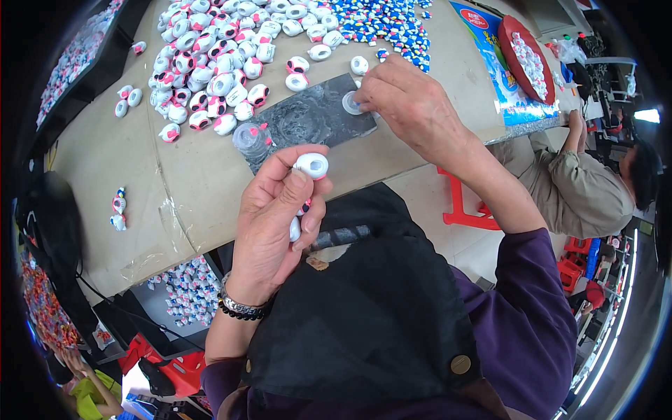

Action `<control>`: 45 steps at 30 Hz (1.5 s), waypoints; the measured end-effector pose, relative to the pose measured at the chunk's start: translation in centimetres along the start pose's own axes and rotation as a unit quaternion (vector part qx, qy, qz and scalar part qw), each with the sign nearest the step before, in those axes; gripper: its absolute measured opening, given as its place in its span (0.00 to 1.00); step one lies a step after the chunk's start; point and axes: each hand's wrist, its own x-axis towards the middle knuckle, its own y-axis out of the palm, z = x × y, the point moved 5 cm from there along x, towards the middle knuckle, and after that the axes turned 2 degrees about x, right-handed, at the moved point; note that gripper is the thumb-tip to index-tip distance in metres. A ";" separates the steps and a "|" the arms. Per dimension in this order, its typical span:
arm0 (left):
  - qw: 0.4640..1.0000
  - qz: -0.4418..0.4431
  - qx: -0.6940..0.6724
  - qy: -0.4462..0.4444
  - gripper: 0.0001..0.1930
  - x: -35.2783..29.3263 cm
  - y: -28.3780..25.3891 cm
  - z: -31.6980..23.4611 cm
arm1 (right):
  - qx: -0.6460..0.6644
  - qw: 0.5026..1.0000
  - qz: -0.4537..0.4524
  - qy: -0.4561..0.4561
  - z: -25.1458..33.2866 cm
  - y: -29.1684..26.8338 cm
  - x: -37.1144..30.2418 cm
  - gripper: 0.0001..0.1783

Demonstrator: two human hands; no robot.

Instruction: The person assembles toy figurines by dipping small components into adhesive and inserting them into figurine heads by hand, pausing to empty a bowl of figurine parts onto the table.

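Observation:
My left hand [273, 217] is closed round several small toy parts. Between thumb and forefinger is a white toy head [313, 165], its hollow opening facing up; lower in the palm, part of another white piece [295, 229] shows. My right hand [413, 105] is pinched at a small clear round dish [351, 103] on the right end of a dark grey slab [297, 120]. Whatever its fingertips hold is hidden. At the slab's left end stands a clear cup [252, 142], with small pink bits [267, 133] next to it.
White-and-pink toy heads [210, 66] are heaped beyond the slab, with small blue-and-white pieces [392, 28] to their right. A red tray [509, 52] of small parts lies far right. Below the table's left side sits a bin of parts [189, 290]. A person [588, 185] sits at right.

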 end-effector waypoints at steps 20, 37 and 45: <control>0.993 -0.030 0.058 0.096 0.12 3.4 1.9 0.0 | 0.551 0.776 -0.174 0.254 1.6 -0.2 -1.4 0.07; 0.902 -0.032 0.368 0.225 0.12 1.5 1.3 -0.8 | 0.295 0.940 -0.109 0.135 4.0 -1.4 -1.3 0.08; 0.885 -0.146 0.394 0.199 0.08 -2.2 -0.9 -4.3 | 0.315 0.930 -0.099 0.160 1.0 -2.4 0.2 0.08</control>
